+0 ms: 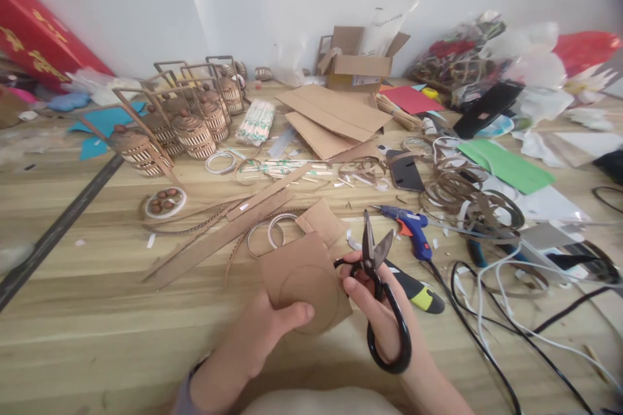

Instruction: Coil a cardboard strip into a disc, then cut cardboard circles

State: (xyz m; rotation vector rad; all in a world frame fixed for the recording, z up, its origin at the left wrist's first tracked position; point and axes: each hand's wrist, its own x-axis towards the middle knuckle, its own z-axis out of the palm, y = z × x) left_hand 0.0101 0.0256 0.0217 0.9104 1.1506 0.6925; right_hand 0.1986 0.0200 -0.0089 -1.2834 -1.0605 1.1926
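Note:
My left hand [263, 331] grips a square piece of cardboard [294, 262], its thumb lying flat on top; the fingers underneath are hidden. A circle is drawn on the cardboard, cut off in part by its edge. My right hand [377, 311] holds black-handled scissors [377, 259], blades parted and pointing away from me, close to the cardboard's right edge. Just beyond the cardboard lie rolls of tape [282, 231] and a smaller cardboard piece [322, 220]. A utility knife with a black and lime handle [421, 295] rests beside my right hand.
A blue glue gun [411, 227] lies right of the scissors, its cord running toward me among white cables [501, 272]. Several small woven baskets with handles [195, 133] stand back left. Cardboard sheets [335, 110], a phone [406, 170] and coiled strips [462, 188] cover the table beyond.

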